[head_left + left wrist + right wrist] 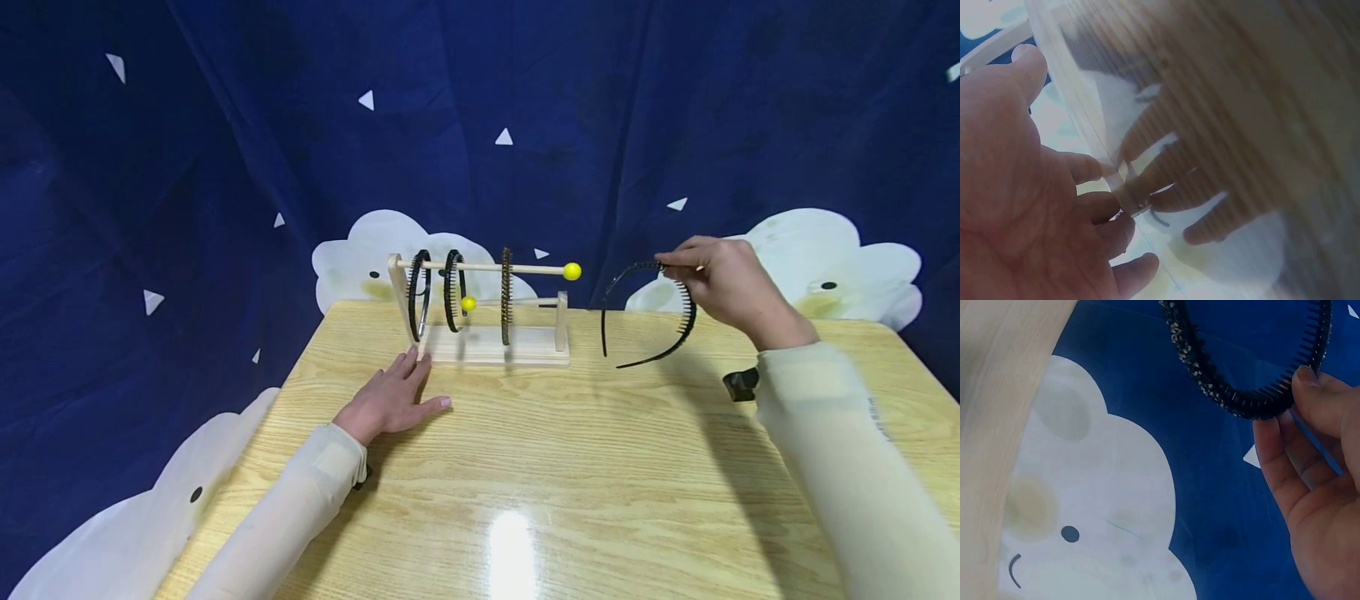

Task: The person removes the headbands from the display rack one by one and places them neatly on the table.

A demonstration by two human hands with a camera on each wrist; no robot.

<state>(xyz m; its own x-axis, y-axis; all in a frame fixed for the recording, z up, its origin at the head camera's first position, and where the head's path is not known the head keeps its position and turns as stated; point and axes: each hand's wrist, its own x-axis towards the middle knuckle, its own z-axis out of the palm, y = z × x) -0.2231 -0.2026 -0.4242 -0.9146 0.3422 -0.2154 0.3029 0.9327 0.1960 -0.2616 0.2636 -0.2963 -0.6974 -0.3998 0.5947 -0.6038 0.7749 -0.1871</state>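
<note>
My right hand [723, 279] pinches a black toothed headband [688, 321] at the top of its curve, holding it in the air right of a wooden rack. Sparkly bits cover the outer side of that headband [1194, 365] in the right wrist view, where thumb and fingers of the right hand [1322, 450] grip its band. Fingers spread, my left hand [390, 398] touches the front left corner of the rack's base [491, 357]. Two black headbands [412, 300] and a brown patterned headband [506, 308] hang on the rack's upper rod [532, 269].
Yellow balls cap the upper rod [572, 272] and the lower rod [468, 304]. The rack stands near the back of a wood-grain table [570, 467]. Behind hangs a dark blue cloth [570, 100] with white triangles and cloud shapes.
</note>
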